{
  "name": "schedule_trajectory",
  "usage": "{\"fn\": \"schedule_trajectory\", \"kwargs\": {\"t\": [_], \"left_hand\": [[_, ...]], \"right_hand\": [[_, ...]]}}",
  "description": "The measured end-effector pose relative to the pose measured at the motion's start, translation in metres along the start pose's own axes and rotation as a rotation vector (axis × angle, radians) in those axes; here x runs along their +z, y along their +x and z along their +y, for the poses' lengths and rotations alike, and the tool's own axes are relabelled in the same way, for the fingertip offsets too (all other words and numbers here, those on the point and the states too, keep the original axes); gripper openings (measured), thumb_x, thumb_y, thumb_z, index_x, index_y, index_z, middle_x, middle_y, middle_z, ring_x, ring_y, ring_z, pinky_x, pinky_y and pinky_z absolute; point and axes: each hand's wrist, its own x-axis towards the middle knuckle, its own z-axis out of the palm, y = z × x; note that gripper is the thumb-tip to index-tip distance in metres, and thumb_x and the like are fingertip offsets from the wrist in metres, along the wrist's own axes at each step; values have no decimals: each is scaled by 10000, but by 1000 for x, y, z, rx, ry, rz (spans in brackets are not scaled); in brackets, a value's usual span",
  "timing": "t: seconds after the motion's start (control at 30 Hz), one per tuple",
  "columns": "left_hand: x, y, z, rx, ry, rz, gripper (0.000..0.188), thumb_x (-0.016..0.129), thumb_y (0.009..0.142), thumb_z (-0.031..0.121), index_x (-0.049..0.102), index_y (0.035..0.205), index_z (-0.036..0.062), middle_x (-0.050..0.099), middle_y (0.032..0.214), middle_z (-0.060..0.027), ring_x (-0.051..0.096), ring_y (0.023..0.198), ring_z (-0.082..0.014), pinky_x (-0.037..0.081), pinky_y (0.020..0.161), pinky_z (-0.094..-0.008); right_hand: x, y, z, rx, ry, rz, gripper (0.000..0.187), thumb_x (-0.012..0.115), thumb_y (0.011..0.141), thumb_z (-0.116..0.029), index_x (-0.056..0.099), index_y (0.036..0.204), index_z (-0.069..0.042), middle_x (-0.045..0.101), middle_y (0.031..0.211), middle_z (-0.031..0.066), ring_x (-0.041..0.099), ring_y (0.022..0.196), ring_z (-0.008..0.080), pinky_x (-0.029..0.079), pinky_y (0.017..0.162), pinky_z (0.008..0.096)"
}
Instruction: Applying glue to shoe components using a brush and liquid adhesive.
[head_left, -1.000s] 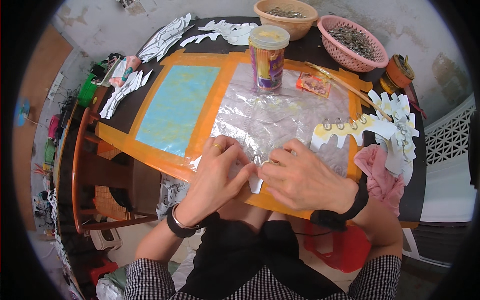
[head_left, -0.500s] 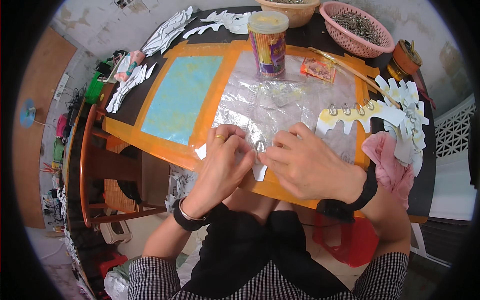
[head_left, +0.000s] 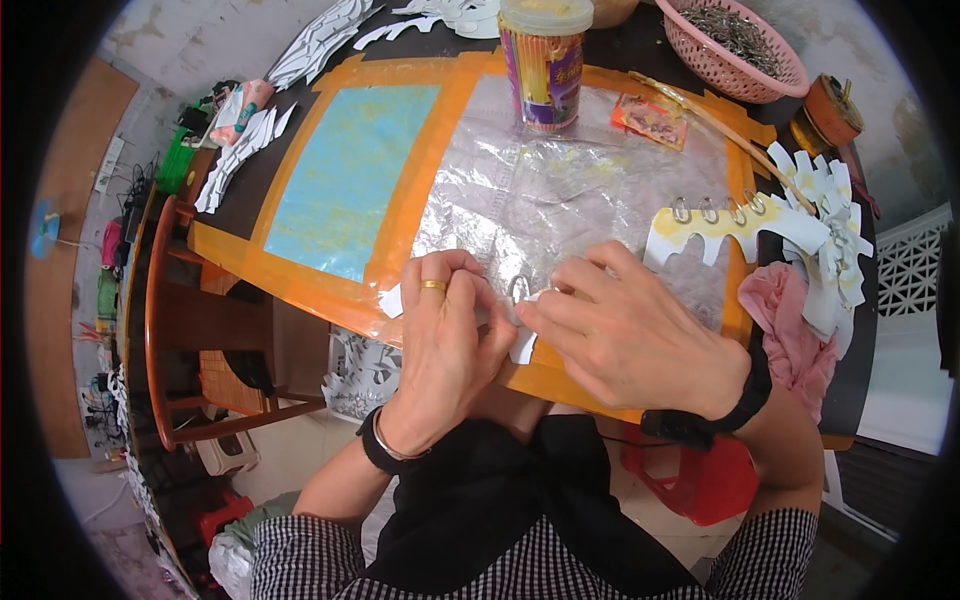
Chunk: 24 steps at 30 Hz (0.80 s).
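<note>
At the table's near edge, my left hand (head_left: 447, 325) is closed with thumb and fingers bent inward, gripping a white cut paper piece (head_left: 522, 348). My right hand (head_left: 640, 335) faces it, fingertips pinched on the same piece. Most of that piece is hidden behind the hands; a corner pokes out left of my left hand. Between the fingertips, an oval metal wire loop (head_left: 519, 288) stands up. To the right of my right hand lies another toothed white paper piece (head_left: 700, 228), smeared yellow, with several similar loops along its upper edge.
A paper tub (head_left: 545, 70) with yellowish residue stands at the far middle. Beside it are a red packet (head_left: 650, 120) and a brush (head_left: 715, 130). A pink basket (head_left: 740, 90) holds many metal loops. White cut pieces (head_left: 815, 200) and a pink cloth (head_left: 790, 320) lie right.
The view has shifted slightly, so the table contents sit higher in the picture. My hands stay together at the loop; the left wrist and fingers have turned a little.
</note>
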Motion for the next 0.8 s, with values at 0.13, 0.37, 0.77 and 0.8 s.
{"fn": "schedule_trajectory", "kwargs": {"t": [0.13, 0.37, 0.77, 0.8], "left_hand": [[1, 3, 2, -49, -17, -28, 249, 722, 727, -19, 523, 874, 7, 533, 1065, -165, 503, 1004, -356, 444, 850, -427], [-14, 17, -1, -149, -135, -64, 301, 713, 731, -7, 537, 971, 34, 544, 1073, -152, 487, 1040, -339, 386, 907, -434], [-40, 46, -2, 6, -4, -503, 351, 674, 814, 47, 531, 1134, 52, 610, 909, -92, 549, 954, -297, 419, 884, -407], [-39, 46, -4, 13, -1, -520, 355, 667, 819, 48, 527, 1145, 49, 615, 883, -98, 567, 927, -306, 428, 866, -413]], "right_hand": [[1, -1, 1, 21, -15, -22, 70, 648, 763, -100, 647, 721, -44, 522, 836, 29, 511, 880, 202, 396, 816, 342], [2, 3, -1, 79, 60, -9, 64, 646, 771, -81, 666, 763, -20, 525, 860, 32, 510, 876, 199, 402, 834, 341], [0, 3, -2, 39, -12, -14, 84, 691, 743, -113, 663, 727, -36, 525, 877, 27, 514, 909, 202, 412, 827, 344], [-1, 4, -1, 50, 32, -19, 193, 710, 725, -120, 682, 893, -29, 551, 891, 29, 536, 918, 214, 418, 822, 367]]}}
